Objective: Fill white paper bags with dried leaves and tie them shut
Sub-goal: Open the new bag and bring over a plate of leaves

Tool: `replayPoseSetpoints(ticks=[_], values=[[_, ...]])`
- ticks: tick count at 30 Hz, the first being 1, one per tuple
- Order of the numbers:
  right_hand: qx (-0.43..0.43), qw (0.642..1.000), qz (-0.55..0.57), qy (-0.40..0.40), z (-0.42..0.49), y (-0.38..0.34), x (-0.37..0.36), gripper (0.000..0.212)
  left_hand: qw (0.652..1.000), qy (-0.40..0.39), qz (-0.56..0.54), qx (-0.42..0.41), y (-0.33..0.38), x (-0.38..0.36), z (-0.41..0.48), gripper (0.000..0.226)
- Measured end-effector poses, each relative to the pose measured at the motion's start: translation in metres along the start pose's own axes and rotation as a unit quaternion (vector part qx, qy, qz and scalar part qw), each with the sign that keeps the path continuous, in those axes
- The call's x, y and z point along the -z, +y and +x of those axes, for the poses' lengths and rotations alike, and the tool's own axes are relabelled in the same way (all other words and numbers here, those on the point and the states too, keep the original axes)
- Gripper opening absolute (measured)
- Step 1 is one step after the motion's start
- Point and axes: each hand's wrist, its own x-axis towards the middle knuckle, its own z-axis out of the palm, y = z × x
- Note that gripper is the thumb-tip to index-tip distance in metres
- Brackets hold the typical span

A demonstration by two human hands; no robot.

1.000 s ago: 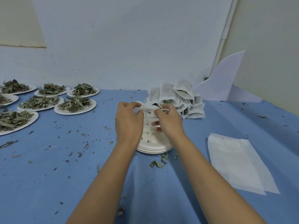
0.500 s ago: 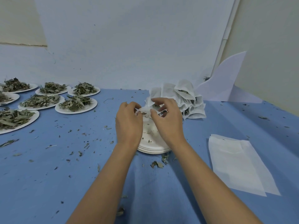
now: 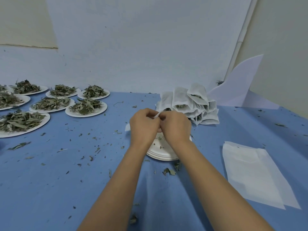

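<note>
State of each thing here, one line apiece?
held bag: bunched at top, mostly hidden
left hand: pinching held bag
right hand: pinching held bag
bag pile: filled, stacked
leaf plates: heaped with leaves
plate stack: crumbs only
flat bags: empty, lying flat

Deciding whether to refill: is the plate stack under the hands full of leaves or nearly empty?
Nearly empty: the plate stack shows bare white with a few leaf crumbs; its far part is hidden.
</note>
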Motion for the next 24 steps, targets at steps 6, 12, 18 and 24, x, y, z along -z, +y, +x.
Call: replayPoseSetpoints(ticks=[6, 12, 18, 24], values=[[-0.124, 0.87, 0.414, -0.236, 0.02, -0.031, 0.0, 0.021, 0.995, 0.096, 0.005, 0.001, -0.01, 0.026, 0.024, 0.007], [-0.227, 0.681, 0.665, -0.207, 0.036, -0.059, -0.016, 0.025, 0.984, 0.174, 0.004, 0.026, -0.028, 0.068, 0.058, 0.012], [-0.29, 0.734, 0.578, -0.209, 0.067, -0.103, -0.063, 0.015, 0.95, 0.303, -0.027, 0.074, -0.064, 0.123, 0.1, 0.012], [-0.28, 0.803, 0.442, -0.286, 0.093, -0.131, -0.125, 0.005, 0.939, 0.301, -0.02, 0.164, -0.105, 0.16, 0.139, 0.019]])
